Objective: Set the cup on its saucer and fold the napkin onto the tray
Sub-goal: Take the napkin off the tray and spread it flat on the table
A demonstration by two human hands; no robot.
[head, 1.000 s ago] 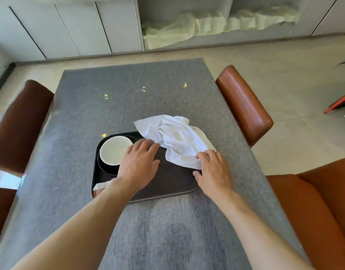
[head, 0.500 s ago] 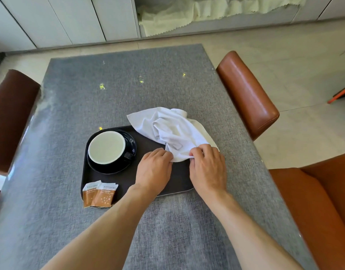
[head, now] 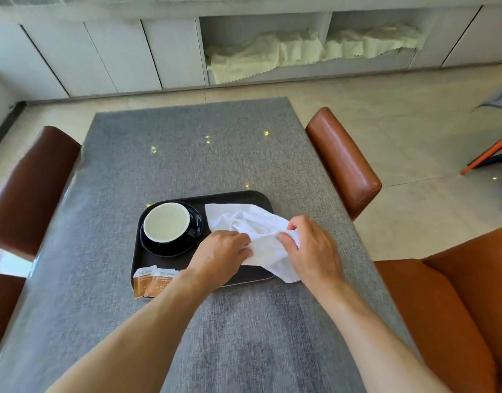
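White napkin bunches between your pinching left hand and right hand; beyond your left fingertips, cup sits on saucer

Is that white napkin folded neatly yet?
Not yet. The napkin is rumpled, one corner hanging past the tray, both hands gripping it.

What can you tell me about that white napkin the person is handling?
The napkin is plain white cloth, soft and rumpled, not yet neatly folded. It lies on the right half of the dark tray, its near right corner hanging past the tray's edge over the grey table. The left hand presses on its left side, and the right hand pinches a fold. It sits beside the saucer, seemingly apart.
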